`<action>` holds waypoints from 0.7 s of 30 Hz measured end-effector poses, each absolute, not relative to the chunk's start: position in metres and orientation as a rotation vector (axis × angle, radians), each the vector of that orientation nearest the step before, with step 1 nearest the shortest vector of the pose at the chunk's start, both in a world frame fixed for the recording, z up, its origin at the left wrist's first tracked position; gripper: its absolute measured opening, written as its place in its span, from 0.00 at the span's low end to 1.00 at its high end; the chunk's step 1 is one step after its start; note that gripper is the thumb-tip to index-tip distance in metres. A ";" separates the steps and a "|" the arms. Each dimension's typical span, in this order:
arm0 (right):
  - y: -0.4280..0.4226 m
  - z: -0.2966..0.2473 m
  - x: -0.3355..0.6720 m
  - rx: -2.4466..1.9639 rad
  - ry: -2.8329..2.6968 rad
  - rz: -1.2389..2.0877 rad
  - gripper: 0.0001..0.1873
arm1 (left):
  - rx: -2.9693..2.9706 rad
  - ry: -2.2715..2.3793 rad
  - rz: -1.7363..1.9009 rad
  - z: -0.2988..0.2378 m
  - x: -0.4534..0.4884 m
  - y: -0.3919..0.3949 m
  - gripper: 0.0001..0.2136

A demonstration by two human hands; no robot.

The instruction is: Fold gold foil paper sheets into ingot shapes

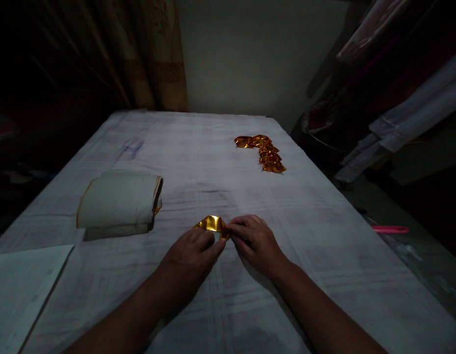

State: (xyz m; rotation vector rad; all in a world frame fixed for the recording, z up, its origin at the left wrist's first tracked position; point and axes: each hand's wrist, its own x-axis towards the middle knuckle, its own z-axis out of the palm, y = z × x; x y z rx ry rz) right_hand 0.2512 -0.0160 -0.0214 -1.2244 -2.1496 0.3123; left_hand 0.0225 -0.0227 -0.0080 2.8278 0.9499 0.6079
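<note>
Between my two hands is a piece of shiny gold foil paper [214, 223], partly folded, its broad face turned up and its right end pinched. My left hand [193, 253] is closed around its left and near side, thumb stretched toward the right end. The fingers of my right hand [255, 241] are pressed together on that right end. My fingertips partly hide the foil. Farther back on the right lie several folded gold foil pieces [270, 155], overlapping in a bent row.
A pale cloth with faint checks covers the table [198, 162]. To the left sits a thick stack of curved whitish sheets [119, 201] with gold at its edges. A white board or sheet [24, 285] lies at the near left. Beyond the right edge are a pink handle [390, 229] and hanging cloths [419, 108].
</note>
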 end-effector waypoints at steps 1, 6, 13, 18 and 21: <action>-0.016 -0.021 0.251 -1.228 -2.154 0.307 0.16 | 2.834 0.948 0.612 -0.008 0.023 -0.022 0.14; -0.017 -0.021 0.248 -1.247 -2.159 0.274 0.14 | 2.846 0.933 0.656 -0.004 0.025 -0.021 0.13; -0.017 -0.019 0.245 -1.287 -2.167 0.258 0.14 | 2.896 0.866 0.698 -0.006 0.025 -0.021 0.15; -0.018 -0.019 0.244 -1.320 -2.155 0.284 0.14 | 2.890 0.888 0.658 -0.006 0.024 -0.022 0.16; -0.018 -0.018 0.244 -1.327 -2.147 0.292 0.14 | 2.892 0.887 0.665 -0.006 0.024 -0.022 0.16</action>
